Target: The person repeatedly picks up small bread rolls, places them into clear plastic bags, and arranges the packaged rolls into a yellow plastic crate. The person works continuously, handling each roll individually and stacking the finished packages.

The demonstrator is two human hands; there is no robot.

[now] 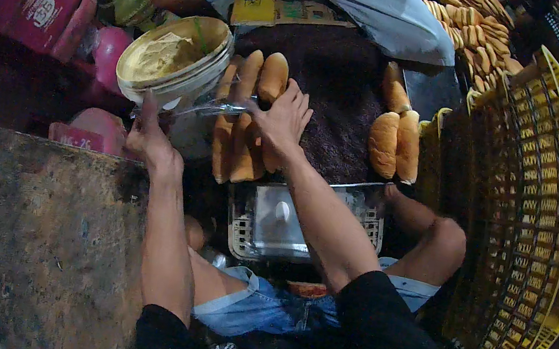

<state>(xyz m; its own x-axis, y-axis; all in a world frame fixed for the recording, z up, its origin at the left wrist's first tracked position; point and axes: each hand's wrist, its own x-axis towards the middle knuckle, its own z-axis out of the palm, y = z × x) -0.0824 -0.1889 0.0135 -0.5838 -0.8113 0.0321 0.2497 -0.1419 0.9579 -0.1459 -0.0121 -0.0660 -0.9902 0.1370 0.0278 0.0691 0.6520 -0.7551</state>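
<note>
The left hand (151, 143) is positioned just beside a round white plastic bucket (210, 70), below its near rim. The thumb points upward; the fingers are partly hidden, and whether they are clamped on anything cannot be told. The right hand (281, 120) is placed over a group of elongated golden-brown bread rolls (229, 148), which lie side by side in front of the person, immediately right of the bucket. Its fingers extend forward and lie slightly apart beside the rearmost rolls; whether the thumb and fingers grip anything cannot be told.

A clear, glossy strip (213, 106) spans between the two hands, across the rolls. Its exact kind cannot be determined.

The bucket contains a pale yellow, spread-like mass (163, 57). A dark, rough-textured surface (338, 81) extends to the right of the rolls. At its right edge lies a second group of golden-brown rolls (395, 145), well apart from both hands.

A light-coloured plastic basket with a slotted rim (233, 229) is located nearer the person, between the knees, and holds a flat silvery item (280, 217). A tall yellow plastic lattice crate (533, 214) stands on the right. A brown, worn flat board (42, 239) occupies the left foreground.
</note>
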